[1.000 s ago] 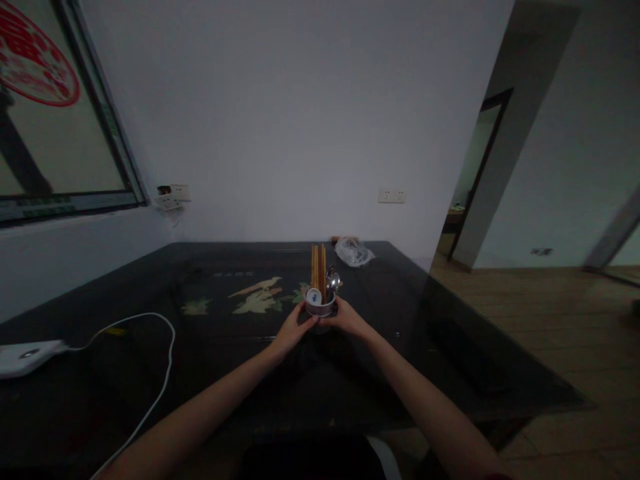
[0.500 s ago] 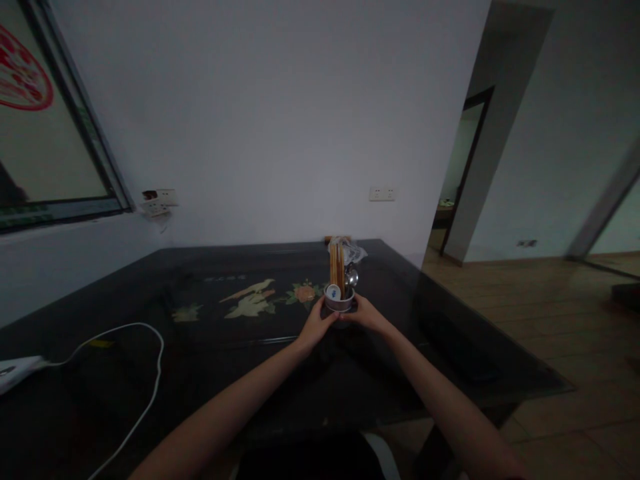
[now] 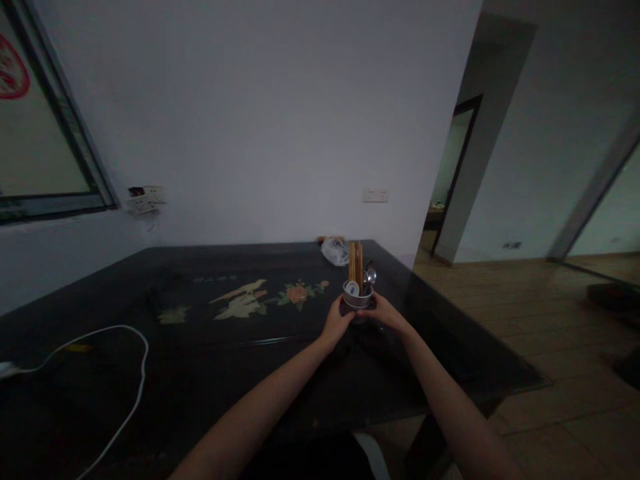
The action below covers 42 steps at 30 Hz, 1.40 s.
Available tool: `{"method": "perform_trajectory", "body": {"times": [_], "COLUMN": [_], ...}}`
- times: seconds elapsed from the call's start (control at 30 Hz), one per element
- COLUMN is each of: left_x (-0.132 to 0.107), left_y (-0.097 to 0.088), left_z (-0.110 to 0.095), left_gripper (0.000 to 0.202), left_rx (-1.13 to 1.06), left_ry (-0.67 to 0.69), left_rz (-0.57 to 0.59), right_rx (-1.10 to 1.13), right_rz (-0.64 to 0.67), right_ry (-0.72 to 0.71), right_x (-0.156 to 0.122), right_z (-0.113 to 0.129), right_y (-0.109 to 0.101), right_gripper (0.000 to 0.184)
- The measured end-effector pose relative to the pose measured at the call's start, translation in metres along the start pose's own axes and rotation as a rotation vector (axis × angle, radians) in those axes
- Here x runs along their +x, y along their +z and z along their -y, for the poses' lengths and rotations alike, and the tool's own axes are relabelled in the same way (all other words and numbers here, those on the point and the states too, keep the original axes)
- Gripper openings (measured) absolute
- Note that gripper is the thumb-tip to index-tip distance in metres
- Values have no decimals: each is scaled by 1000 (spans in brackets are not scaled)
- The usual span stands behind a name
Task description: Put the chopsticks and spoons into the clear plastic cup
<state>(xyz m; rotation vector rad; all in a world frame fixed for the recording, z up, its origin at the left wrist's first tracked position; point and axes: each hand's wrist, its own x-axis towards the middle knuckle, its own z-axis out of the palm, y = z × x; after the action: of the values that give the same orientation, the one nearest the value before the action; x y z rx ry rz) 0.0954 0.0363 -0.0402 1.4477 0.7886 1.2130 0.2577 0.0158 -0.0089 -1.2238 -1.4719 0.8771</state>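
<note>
Both my hands are wrapped round a utensil holder (image 3: 357, 300), a round cup with a pale metallic rim, over the right part of the dark table. My left hand (image 3: 339, 323) grips its left side and my right hand (image 3: 387, 313) its right side, with the fingers meeting low at the front. Wooden chopsticks (image 3: 356, 261) stand upright in the cup. Beside them are shiny metal spoons (image 3: 370, 275). A white spoon with a blue mark (image 3: 352, 289) leans at the front rim. My hands hide the lower part of the cup.
The glossy dark table (image 3: 210, 380) bears a bird and flower picture (image 3: 245, 303). A crumpled clear plastic bag (image 3: 335, 251) lies at its back edge by the wall. A white cable (image 3: 143, 373) curves across the left side. Sockets (image 3: 375, 195) are on the wall.
The cup and both hands have moved to the right relative to the table, so the plastic bag now shows to the left of the chopsticks. The view has turned slightly right.
</note>
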Motion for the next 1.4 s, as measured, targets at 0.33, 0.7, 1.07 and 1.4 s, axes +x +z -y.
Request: {"method": "perform_trajectory", "body": {"times": [0.33,0.7,1.07,1.4], "left_x": [0,-2,-2,-2], "left_y": [0,-1,1,2], "left_z": [11,16,13,12], "left_gripper": [61,66,70,79], "left_rx": [-40,-33,-18,-20], "left_ry": [33,45,55,42], "left_rz": [16,27,29,39], "right_rx": [13,34,21,29], "right_rz": [-33,-10,-19,13], "right_ry": [-10,-39,-47,-39], "right_x": [-3,-2,0,2], "right_z": [-5,-6,-9,-13], "right_y": [-2,-2,-2,-3], "right_gripper": [64,63,61,68]}}
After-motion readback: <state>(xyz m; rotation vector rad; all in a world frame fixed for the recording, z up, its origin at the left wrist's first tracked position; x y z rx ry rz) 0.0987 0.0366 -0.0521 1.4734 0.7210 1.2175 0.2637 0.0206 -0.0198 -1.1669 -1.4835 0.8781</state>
